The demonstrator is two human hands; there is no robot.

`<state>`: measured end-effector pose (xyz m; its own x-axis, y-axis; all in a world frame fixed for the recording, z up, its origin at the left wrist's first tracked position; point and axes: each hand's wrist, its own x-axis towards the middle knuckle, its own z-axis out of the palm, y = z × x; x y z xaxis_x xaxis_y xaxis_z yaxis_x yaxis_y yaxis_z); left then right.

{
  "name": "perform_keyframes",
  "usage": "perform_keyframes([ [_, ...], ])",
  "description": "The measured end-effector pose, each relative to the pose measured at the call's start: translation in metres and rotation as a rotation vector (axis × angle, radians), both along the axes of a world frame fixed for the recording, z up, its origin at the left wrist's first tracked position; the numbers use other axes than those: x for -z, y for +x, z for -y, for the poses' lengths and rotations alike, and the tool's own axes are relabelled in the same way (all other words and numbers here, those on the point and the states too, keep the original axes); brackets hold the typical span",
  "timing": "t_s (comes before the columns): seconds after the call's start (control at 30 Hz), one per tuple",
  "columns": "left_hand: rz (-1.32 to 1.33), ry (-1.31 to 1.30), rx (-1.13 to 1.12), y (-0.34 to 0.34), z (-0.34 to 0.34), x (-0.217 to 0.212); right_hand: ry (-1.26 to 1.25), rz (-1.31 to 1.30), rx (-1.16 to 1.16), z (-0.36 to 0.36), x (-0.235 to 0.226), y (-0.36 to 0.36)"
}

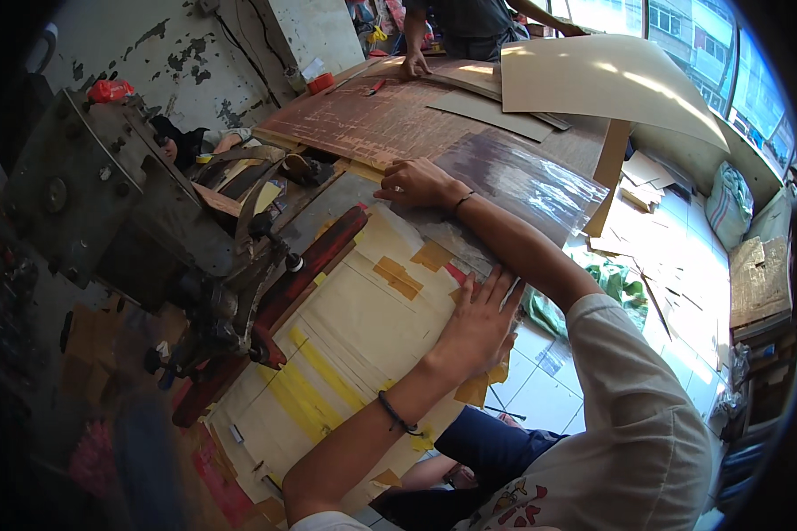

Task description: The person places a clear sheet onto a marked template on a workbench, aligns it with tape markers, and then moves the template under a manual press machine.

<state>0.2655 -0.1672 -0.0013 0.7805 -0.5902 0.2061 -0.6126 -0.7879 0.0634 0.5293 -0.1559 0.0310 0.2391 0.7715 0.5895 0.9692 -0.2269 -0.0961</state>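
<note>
I have open room for my left hand [474, 334] across the taped pale sheet [385, 323], but leftward the red bar [326, 248] and dark machine [106, 190] block me.

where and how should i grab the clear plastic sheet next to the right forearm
Probably pinch its right-hand edge, coming from the picture's right: the clear plastic sheet looks thin and flat, and that edge looks uncovered, while the right forearm reaches across its near side.
</note>
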Motion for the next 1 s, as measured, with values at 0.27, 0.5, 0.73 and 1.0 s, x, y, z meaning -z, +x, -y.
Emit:
perform_keyframes([
  [0.27, 0.011, -0.056, 0.01, 0.0, -0.003, -0.004, 0.04, -0.035, 0.023, -0.003, 0.0, 0.001],
  [0.5, -0.002, -0.052, 0.025, 0.002, -0.001, -0.004, 0.003, -0.077, 0.074, -0.001, 0.002, 0.005],
  [0.73, -0.015, -0.005, -0.021, 0.001, 0.0, -0.005, -0.074, -0.188, 0.127, -0.002, 0.008, 0.007],
  [1.0, -0.015, 0.0, -0.017, 0.0, -0.001, -0.005, -0.176, -0.242, 0.177, 0.001, 0.002, 0.006],
])
